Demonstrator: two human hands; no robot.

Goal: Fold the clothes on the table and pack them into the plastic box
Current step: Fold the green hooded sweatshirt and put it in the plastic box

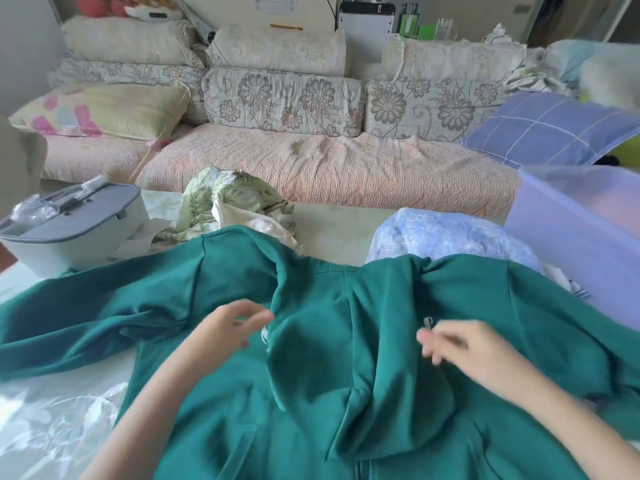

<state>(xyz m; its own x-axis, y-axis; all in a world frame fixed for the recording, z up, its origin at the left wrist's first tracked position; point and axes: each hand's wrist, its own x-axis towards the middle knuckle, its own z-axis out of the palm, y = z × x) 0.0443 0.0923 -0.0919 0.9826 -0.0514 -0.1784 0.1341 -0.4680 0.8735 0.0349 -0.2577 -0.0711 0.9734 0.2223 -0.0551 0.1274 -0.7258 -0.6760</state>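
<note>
A teal green hoodie (322, 341) lies spread face up across the table, sleeves out to both sides, its hood flopped down over the chest. My left hand (230, 323) hovers at the hood's left edge with fingers relaxed and apart, blurred by motion. My right hand (460, 342) is over the hoodie's right chest, fingers loosely extended beside a small grey drawstring tip; it grips nothing that I can see. A green leaf-print garment (235, 202) and a pale blue floral garment (446, 237) lie crumpled behind the hoodie. The translucent lilac plastic box (581, 230) stands at the right.
A grey and white lidded case (79, 223) sits at the table's left. Beyond the table runs a sofa (311, 168) with floral cushions, a yellow pillow and a blue checked pillow (547, 129). The table top (52, 420) has a glossy floral cover.
</note>
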